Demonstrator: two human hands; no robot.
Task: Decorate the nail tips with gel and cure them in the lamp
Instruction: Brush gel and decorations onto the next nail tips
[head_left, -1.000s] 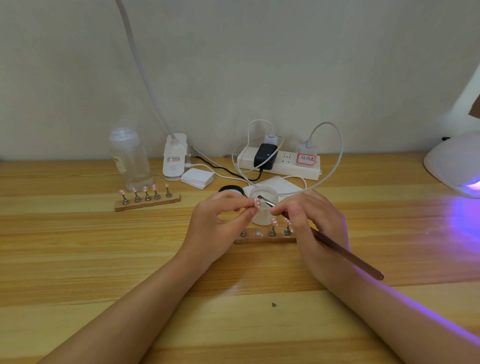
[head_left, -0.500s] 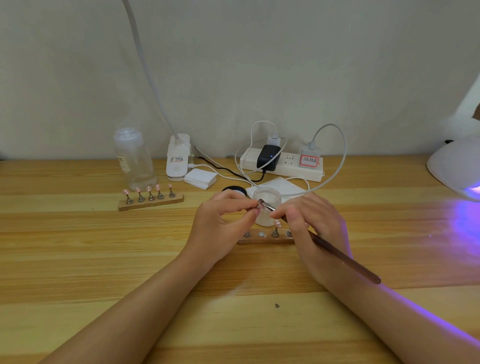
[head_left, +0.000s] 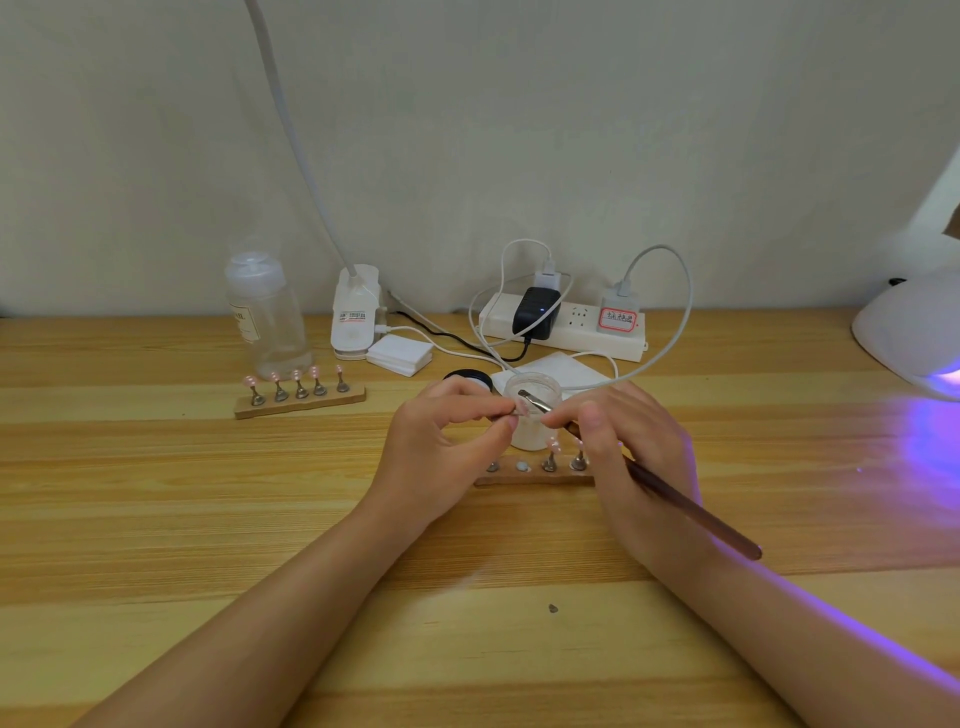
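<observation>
Left hand (head_left: 441, 447): I see its fingers pinching a nail tip (head_left: 521, 413) on its pin.
Right hand (head_left: 631, 452): its fingers grip the brush (head_left: 691, 512), bristles over the gel jar (head_left: 532, 415).

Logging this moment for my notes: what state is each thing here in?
Left hand: pinches a nail tip.
Right hand: grips the brush.
Jar: open, lid off beside it.
Lamp: on, glowing purple.
Near stand: one peg bare.
Far stand: full.
Bottle: capped.

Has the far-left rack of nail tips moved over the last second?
No. The rack still sits just in front of the bottle, same gap and angle as before.
</observation>
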